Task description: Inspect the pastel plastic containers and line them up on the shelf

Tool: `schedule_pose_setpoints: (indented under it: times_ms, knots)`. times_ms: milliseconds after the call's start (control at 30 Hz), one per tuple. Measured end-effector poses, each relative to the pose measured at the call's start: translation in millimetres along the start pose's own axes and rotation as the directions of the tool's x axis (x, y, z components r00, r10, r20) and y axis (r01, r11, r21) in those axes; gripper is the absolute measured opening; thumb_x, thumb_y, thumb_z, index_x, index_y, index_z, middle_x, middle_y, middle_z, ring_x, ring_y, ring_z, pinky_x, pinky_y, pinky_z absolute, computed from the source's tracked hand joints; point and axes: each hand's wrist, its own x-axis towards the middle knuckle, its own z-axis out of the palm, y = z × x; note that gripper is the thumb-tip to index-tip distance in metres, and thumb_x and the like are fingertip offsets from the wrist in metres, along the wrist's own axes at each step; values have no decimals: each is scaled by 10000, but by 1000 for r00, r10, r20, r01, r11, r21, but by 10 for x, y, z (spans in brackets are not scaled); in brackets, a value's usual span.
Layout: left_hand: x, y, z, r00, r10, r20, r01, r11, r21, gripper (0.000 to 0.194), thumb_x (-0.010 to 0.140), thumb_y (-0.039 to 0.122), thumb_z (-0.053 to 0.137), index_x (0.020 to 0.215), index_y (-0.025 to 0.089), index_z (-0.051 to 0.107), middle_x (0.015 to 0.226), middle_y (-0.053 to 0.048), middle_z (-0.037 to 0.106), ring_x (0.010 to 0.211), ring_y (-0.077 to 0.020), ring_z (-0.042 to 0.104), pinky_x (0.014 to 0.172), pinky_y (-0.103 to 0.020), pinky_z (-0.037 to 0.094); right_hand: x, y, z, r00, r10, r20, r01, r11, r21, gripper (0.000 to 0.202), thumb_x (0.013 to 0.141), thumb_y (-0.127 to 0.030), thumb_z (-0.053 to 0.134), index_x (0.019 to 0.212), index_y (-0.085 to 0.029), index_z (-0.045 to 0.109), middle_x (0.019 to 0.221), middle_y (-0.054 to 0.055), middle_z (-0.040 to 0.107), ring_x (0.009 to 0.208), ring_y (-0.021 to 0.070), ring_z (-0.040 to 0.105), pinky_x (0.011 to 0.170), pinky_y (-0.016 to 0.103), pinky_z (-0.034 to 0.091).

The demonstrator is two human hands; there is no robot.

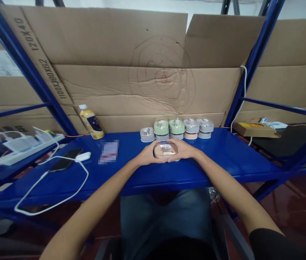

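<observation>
Between my two hands is a pink rounded case with a clear lid [166, 150], near the front of the blue shelf. My left hand [147, 154] wraps its left side, and my right hand [183, 149] grips it from the right, fingers curled round the edge. Just behind my hands stand similar cases in a row: a grey case [147, 134] at the left, two green cases [161, 127] on top of others, and two grey-white cases [191, 126] stacked at the right. What lies inside the held case is hard to make out.
A yellow-capped drink bottle [91, 122] leans by the cardboard wall [101, 83]. Left on the blue shelf [223, 162] lie a blurred card [108, 152], a phone [65, 160] and a looping white cable [83, 184]. A power strip [28, 150] sits far left, a brown box [257, 130] far right.
</observation>
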Motion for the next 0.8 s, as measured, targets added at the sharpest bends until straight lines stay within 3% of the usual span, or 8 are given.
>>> schedule_pose_setpoints:
  times_ms: [133,300,433,567,700,800]
  knots:
    - [-22,-5,53,1000,17,12,-18,1000,23,1080,594,544,941,1483,168,456,1481,-171,585,1355,-381,573,1145,-516,453,0,-60,5,998,-60,0,60,998,-17,989,653,-655,895,1450,-166,574,1309,170,655,1212,364,635,1043,536,519]
    - [-24,-16,39,1000,16,2,-16,999,51,1047,613,557,927,1481,195,466,1448,-157,611,1312,-375,602,1119,-514,473,13,-81,37,998,-44,-44,45,999,24,926,629,-622,913,1408,-214,622,1381,150,665,1258,362,643,1088,538,497]
    - [-32,-5,-16,999,33,-36,-30,995,95,1035,635,543,913,1512,218,469,1451,-153,602,1327,-391,577,1146,-547,438,-13,-46,-102,983,1,-183,21,993,113,827,673,-563,898,1385,-233,637,1363,124,687,1217,325,667,1067,516,519]
    - [-66,-13,-80,996,91,19,-93,982,166,681,800,507,798,1417,264,643,1331,-119,635,1288,-344,576,1162,-518,424,-113,104,-416,916,171,-364,-101,974,203,684,820,-589,766,1384,-228,625,1256,91,728,1089,283,704,1000,494,554]
    - [-74,-34,-128,994,91,54,-99,981,165,483,881,516,719,1301,278,746,1285,-117,636,1288,-331,567,1169,-508,417,-274,356,-655,929,308,-205,-289,950,114,634,804,-596,770,1302,-214,676,1188,82,752,1028,284,709,971,481,556]
    - [-60,-60,-203,999,40,-11,-38,992,118,492,897,565,685,1266,247,756,1320,-112,646,1265,-327,593,1160,-504,424,-371,516,-697,955,288,-63,-286,957,36,647,700,-518,861,1246,-209,706,1096,64,776,940,267,729,883,426,590]
